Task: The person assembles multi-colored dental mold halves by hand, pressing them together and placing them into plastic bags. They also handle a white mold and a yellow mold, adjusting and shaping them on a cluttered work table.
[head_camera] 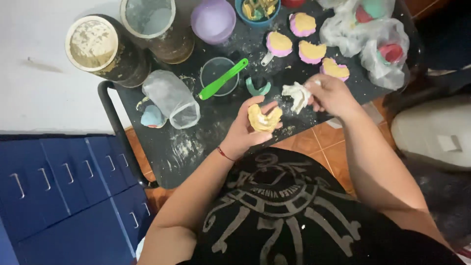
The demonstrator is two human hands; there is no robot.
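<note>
A lumpy yellow dough piece, long axis roughly level, is cupped in the left hand; crumpled white material is pinched by the right hand, its fingertips partly hidden.

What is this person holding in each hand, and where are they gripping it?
The left hand cups a yellow dough lump from beneath; the right hand pinches a white dough piece at its edge.

Black printed shirt, red wristband

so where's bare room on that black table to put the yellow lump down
Near edge of the black table, between the clear bag and the left hand holding the yellow lump. The far side is crowded with filled molds and tubs.
</note>
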